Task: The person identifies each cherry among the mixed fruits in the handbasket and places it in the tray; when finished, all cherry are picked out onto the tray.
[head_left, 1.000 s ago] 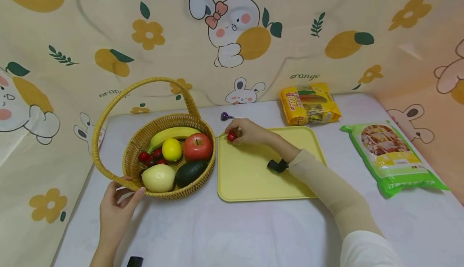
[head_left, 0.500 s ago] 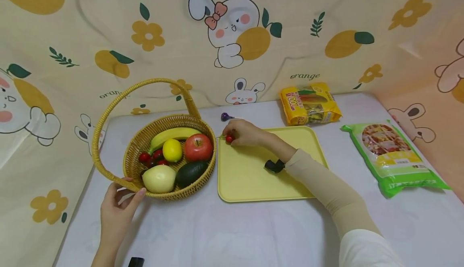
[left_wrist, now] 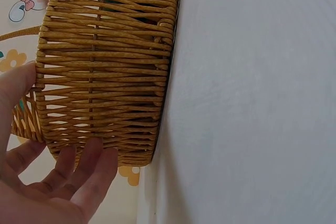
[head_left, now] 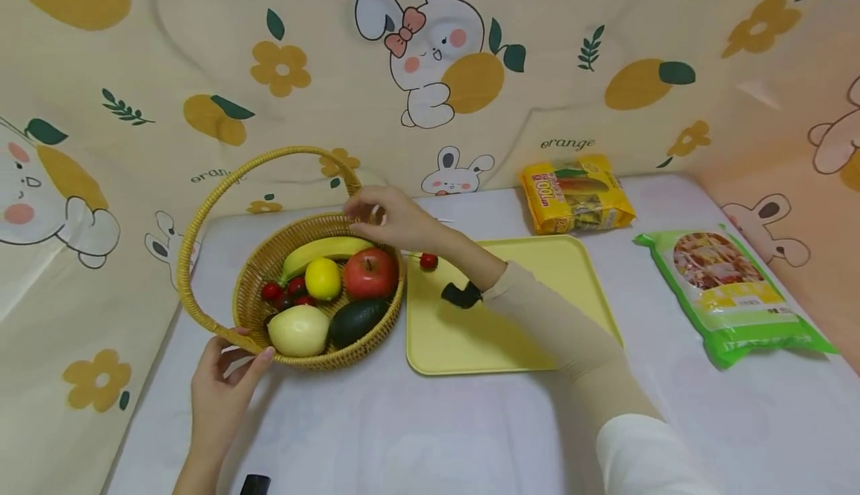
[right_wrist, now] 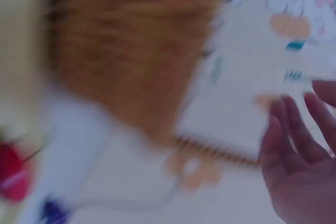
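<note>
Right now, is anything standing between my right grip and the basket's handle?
Nothing visible does. In the head view, your right grip overlaps the far end of the handle; whether they touch, I can't tell. The cherry on the yellow tray lies off to the side.

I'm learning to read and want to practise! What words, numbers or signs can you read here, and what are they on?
"orange": on the wall cloth, above the yellow pack.
"orange": again on the cloth, at left, partly behind the basket handle.
Yellow pack: printed, but too blurred to read surely.
Green bag: print too small and blurred to read.
</note>
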`<state>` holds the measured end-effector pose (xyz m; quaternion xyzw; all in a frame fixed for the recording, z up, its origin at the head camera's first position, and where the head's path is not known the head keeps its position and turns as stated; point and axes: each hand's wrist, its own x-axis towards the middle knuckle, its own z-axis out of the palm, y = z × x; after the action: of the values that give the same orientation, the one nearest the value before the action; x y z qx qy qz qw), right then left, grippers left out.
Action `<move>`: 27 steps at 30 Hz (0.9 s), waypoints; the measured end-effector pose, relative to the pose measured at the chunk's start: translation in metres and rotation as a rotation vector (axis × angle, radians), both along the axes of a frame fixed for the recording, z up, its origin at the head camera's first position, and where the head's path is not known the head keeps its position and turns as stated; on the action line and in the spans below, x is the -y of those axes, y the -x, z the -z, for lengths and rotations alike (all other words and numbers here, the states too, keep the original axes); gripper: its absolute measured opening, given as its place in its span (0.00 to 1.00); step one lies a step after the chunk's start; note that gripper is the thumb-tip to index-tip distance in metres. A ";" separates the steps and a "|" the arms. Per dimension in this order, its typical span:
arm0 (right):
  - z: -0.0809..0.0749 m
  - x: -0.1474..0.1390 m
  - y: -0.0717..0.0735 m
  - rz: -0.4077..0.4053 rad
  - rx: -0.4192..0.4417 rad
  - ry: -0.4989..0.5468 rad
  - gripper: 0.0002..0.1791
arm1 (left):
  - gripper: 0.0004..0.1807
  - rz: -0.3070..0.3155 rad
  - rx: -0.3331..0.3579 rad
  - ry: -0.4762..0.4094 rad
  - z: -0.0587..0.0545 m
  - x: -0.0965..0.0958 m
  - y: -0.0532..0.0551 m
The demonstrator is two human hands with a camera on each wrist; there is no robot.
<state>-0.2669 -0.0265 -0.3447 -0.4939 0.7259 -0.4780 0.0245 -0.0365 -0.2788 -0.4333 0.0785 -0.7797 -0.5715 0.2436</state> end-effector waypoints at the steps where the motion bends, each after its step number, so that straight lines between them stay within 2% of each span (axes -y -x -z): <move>1: -0.006 0.013 -0.004 -0.038 0.005 -0.048 0.13 | 0.23 0.004 -0.002 0.006 0.000 0.000 0.001; 3: -0.017 0.040 -0.010 -0.125 0.022 -0.172 0.17 | 0.23 0.010 -0.008 0.014 0.001 0.000 0.002; 6: -0.022 0.081 -0.014 -0.250 0.078 -0.340 0.20 | 0.24 0.016 -0.017 0.020 0.001 0.001 0.001; 10: -0.014 0.124 -0.014 -0.337 0.150 -0.465 0.20 | 0.24 0.016 -0.014 0.021 0.001 0.000 0.000; 13: -0.004 0.145 -0.012 -0.349 0.216 -0.500 0.19 | 0.24 0.011 -0.012 0.023 0.001 -0.001 0.000; 17: 0.010 0.160 -0.009 -0.335 0.290 -0.496 0.15 | 0.24 0.016 -0.005 0.003 0.003 -0.002 0.001; 22: 0.021 0.163 -0.004 -0.310 0.307 -0.499 0.14 | 0.24 0.015 -0.003 0.012 0.004 -0.002 0.002; 27: 0.023 0.164 0.000 -0.306 0.310 -0.554 0.15 | 0.24 0.017 -0.021 0.028 0.004 0.002 0.001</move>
<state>-0.2673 -0.1905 -0.3682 -0.4931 0.7332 -0.3231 0.3389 -0.0376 -0.2806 -0.4375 0.0624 -0.7857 -0.5632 0.2482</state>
